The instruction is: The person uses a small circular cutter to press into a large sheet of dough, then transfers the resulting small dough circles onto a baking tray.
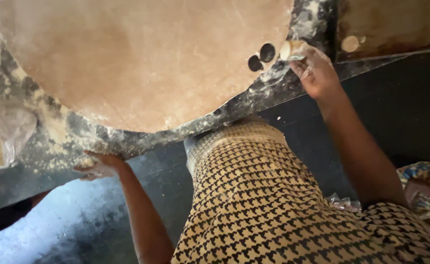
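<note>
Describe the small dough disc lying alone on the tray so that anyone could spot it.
Start at the big rolled dough sheet, then go right past the right hand to the brown tray. The pale round disc lies there alone, untouched.

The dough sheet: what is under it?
Under the dough sheet lies a dark, floured counter, seen around its edge and through two round holes. The rest is covered.

A dark, flour-dusted counter (254, 98) carries a wide rolled dough sheet (136, 58) with two round holes (261, 57), apparently cut out.
</note>
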